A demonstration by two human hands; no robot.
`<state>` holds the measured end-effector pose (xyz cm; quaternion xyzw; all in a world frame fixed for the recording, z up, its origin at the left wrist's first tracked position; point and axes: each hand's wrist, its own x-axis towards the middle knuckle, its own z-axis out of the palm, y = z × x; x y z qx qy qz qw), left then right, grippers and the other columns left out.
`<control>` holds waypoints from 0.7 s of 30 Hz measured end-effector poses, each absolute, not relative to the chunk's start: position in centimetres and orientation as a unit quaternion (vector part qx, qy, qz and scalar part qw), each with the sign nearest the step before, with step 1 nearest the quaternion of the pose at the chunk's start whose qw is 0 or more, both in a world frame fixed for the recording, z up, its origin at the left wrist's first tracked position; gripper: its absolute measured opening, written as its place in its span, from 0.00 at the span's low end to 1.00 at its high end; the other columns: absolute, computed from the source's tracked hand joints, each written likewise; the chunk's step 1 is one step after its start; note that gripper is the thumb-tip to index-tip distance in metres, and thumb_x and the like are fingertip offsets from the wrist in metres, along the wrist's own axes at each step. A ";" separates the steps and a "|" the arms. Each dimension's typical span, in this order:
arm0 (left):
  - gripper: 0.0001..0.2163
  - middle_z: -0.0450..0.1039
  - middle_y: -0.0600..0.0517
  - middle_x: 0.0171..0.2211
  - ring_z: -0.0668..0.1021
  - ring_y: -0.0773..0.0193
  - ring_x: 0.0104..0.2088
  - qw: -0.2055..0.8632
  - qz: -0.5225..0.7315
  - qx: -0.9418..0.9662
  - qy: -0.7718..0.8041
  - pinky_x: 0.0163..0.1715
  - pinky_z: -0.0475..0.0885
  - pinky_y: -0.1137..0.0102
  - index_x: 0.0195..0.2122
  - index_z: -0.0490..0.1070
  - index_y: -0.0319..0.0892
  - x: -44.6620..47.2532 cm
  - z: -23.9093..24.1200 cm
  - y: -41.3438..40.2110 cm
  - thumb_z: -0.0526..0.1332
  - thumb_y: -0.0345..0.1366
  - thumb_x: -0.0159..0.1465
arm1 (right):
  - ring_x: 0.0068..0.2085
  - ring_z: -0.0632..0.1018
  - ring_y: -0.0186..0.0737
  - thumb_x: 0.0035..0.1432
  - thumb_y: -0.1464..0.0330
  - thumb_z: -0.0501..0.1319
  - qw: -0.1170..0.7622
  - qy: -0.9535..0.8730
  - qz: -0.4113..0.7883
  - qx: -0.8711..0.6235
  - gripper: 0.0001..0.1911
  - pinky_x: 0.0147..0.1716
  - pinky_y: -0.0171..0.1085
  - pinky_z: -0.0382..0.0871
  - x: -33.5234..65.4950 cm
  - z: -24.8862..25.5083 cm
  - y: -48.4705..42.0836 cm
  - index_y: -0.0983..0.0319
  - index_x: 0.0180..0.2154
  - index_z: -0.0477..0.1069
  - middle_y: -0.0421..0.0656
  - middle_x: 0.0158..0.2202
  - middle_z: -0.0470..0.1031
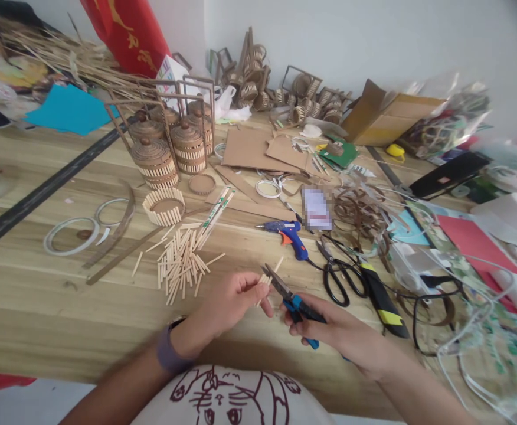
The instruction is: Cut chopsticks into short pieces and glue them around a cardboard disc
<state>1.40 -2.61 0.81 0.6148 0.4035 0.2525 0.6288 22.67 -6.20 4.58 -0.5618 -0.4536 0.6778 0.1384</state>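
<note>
My left hand [245, 298] is closed in a pinch on a few short wooden sticks [265, 280] near the table's front. My right hand [324, 323] wraps round the blue-and-black handles of a pair of pliers [296, 307]. The pliers' jaws are at the sticks, beside my left fingertips; a longer stick end pokes out beyond them. Left of my hands lies a loose pile of short cut sticks [181, 262]. Just behind that pile stands a small round basket [164, 208] with a wall of upright sticks. Wrapped long sticks [216, 211] lie against the pile's back.
A blue glue gun [291, 233], black-handled scissors [336, 274] and a black-and-yellow utility knife [385, 301] lie right of centre. Lidded baskets with tall handles [152, 159] stand at back left. Tape rolls [71, 236] lie left, cardboard [254, 150] behind, tangled strips [360, 206] right.
</note>
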 end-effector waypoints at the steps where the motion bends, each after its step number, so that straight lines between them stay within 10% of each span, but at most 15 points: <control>1: 0.20 0.78 0.50 0.31 0.74 0.63 0.33 0.638 0.249 0.614 0.394 0.32 0.63 0.72 0.26 0.77 0.39 1.4 0.8 -2.6 0.53 0.45 0.66 | 0.36 0.68 0.38 0.49 0.65 0.62 0.134 -0.459 0.680 -0.556 0.14 0.33 0.37 0.62 22.6 4.5 -6.1 0.63 0.38 0.70 0.41 0.34 0.69; 21: 0.19 0.78 0.52 0.29 0.77 0.64 0.33 0.683 0.240 0.594 0.350 0.36 0.67 0.73 0.21 0.73 0.40 1.5 0.8 -2.4 0.54 0.43 0.65 | 0.38 0.68 0.41 0.48 0.68 0.57 0.082 -0.563 0.624 -0.536 0.13 0.36 0.38 0.63 22.0 4.5 -5.0 0.62 0.37 0.70 0.41 0.35 0.68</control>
